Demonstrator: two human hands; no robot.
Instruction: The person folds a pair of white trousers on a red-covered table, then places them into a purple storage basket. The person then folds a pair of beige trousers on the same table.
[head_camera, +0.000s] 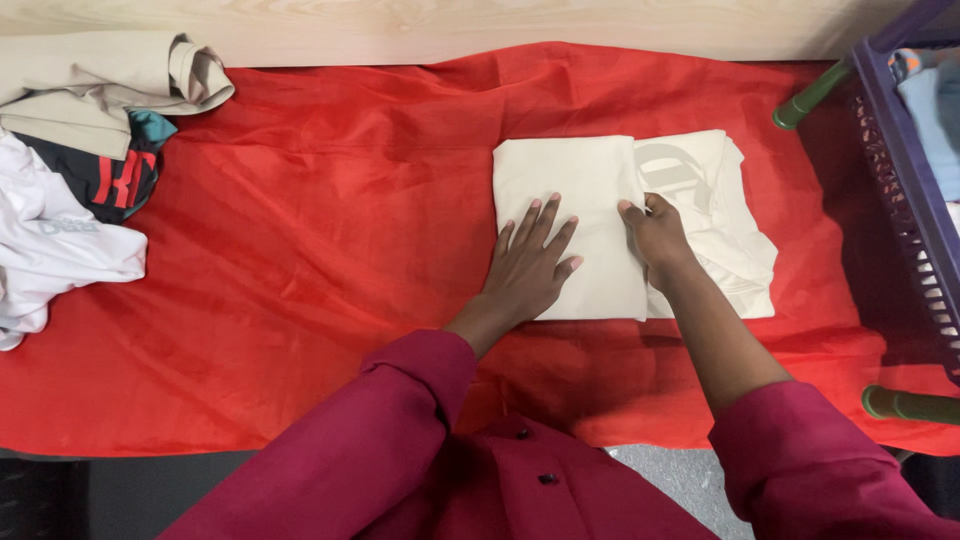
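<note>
2 hands — left hand (528, 268), right hand (655, 232) — press the folded cream garment (580, 190).

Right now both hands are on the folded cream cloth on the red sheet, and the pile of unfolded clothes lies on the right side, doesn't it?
Not quite. The head view shows the pile of unfolded clothes on the left side of the red sheet, not the right. The rest holds: the left hand lies flat on the folded cream cloth and the right hand grips its edge.
</note>
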